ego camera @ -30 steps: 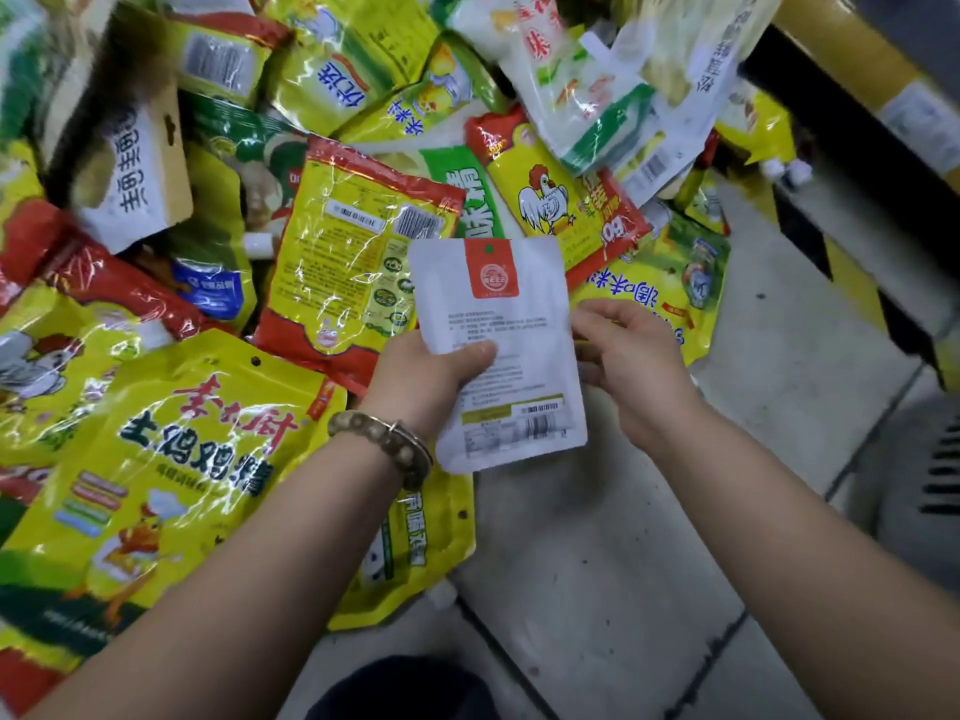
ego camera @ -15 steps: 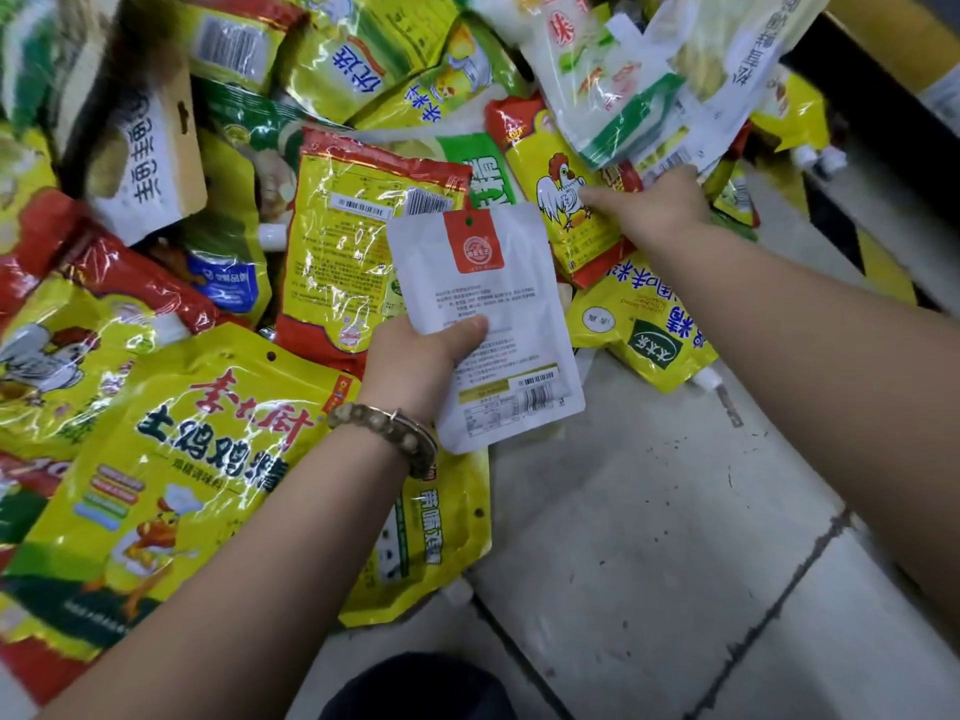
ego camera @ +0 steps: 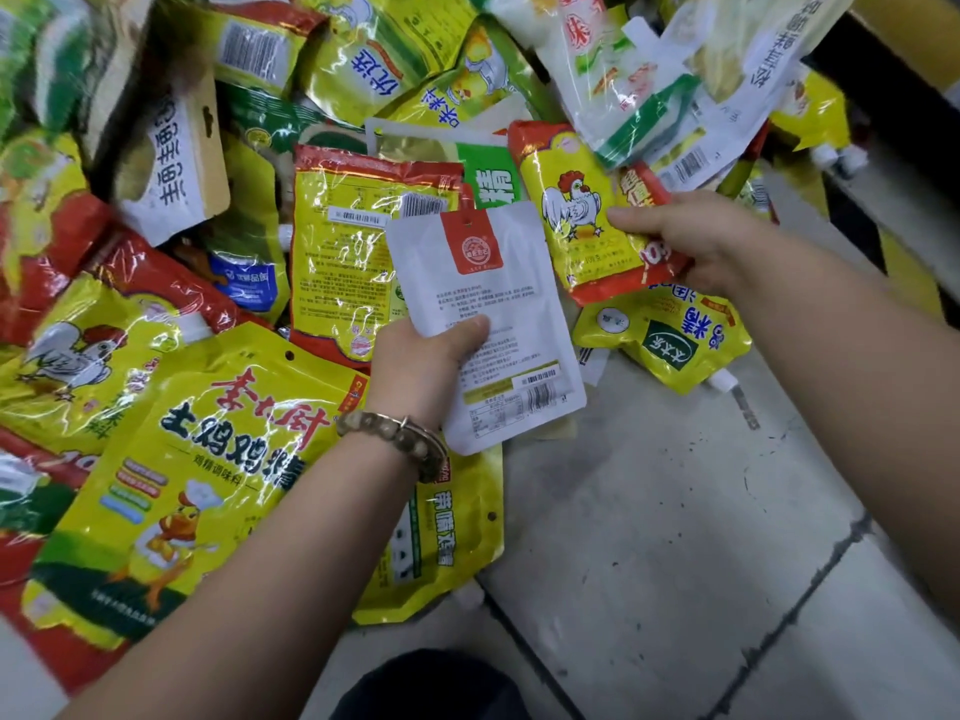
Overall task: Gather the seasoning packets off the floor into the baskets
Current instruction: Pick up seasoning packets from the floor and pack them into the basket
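My left hand (ego camera: 421,366) grips a white packet (ego camera: 498,304) with a red tab at its top, thumb across its printed face, above the pile. My right hand (ego camera: 691,236) pinches the right edge of a yellow and red packet with a rooster picture (ego camera: 576,220), which is lifted a little off the heap. Many more seasoning packets lie heaped on the floor to the left and behind, among them a large yellow chicken packet (ego camera: 208,459) under my left forearm. No basket is in view.
Grey floor tiles (ego camera: 675,537) lie bare at the lower right. A yellow spouted pouch (ego camera: 670,345) lies under my right wrist. A dark ledge with yellow and black striping (ego camera: 893,210) runs along the right. Something dark (ego camera: 431,683) sits at the bottom edge.
My right hand left the white packet, reached up to the right and took hold of the rooster packet, which now sits slightly raised. My left hand kept the white packet.
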{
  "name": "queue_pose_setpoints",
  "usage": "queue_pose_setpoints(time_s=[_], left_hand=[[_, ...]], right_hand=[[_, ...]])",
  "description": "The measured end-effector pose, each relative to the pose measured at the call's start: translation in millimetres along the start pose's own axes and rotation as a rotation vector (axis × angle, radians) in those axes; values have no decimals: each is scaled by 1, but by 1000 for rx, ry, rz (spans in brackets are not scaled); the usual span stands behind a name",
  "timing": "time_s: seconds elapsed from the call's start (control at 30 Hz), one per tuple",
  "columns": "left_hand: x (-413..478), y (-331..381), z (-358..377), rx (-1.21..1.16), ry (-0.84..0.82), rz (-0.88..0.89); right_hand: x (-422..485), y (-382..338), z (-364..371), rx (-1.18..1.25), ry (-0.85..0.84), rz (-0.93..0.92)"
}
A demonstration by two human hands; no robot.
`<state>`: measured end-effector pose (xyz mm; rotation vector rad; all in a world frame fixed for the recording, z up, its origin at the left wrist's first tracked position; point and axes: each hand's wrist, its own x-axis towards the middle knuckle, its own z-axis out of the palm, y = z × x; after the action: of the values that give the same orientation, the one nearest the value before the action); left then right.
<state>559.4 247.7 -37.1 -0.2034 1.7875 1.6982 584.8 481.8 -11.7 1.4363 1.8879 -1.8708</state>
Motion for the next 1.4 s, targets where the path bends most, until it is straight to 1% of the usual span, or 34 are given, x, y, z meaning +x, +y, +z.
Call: queue_pose_setpoints(time_s=[0.07,0.23,0.37,0.43,0.53,0.6,0.67,0.83,0.93,1.0,1.03,1.13,1.23,1.33,1.4], left_hand=[[-1,0,-3,8,6,21],[-3,3,-11,6,30,25],[-10,5,-9,-76,32,-37],[-15,7,-8,-130,23,-83],[-20,11,-8,-201,-12,-133],[-25,14,-10,-205,-37,-133],[-31,16,-11,-254,-24,-114],[-36,11,-27,-322,58,-16],[-40,14,-36,-262,132,110],[-40,17,-44,-231,174,150],[-39,20,-50,-225,207,156],[-34,23,-77,-236,327,162],[-31,24,-106,-290,444,136],[-31,21,-119,-283,470,103],[-35,18,-118,-279,473,96]], right_hand=[[-7,5,-3,70,-32,-8],[-46,27,-11,247,11,-85],[-86,53,8,377,-50,-245],[-100,62,24,395,-74,-317],[-107,70,43,345,-97,-354],[-107,71,56,289,-78,-342],[-110,68,73,235,-66,-327],[-114,61,98,248,-26,-264],[-112,56,108,324,-28,-200],[-108,54,115,314,-47,-192],[-106,52,118,297,-44,-197],[-92,44,117,256,38,-204],[-73,38,122,145,70,-216],[-59,31,142,23,95,-217],[-56,26,157,20,65,-192]])
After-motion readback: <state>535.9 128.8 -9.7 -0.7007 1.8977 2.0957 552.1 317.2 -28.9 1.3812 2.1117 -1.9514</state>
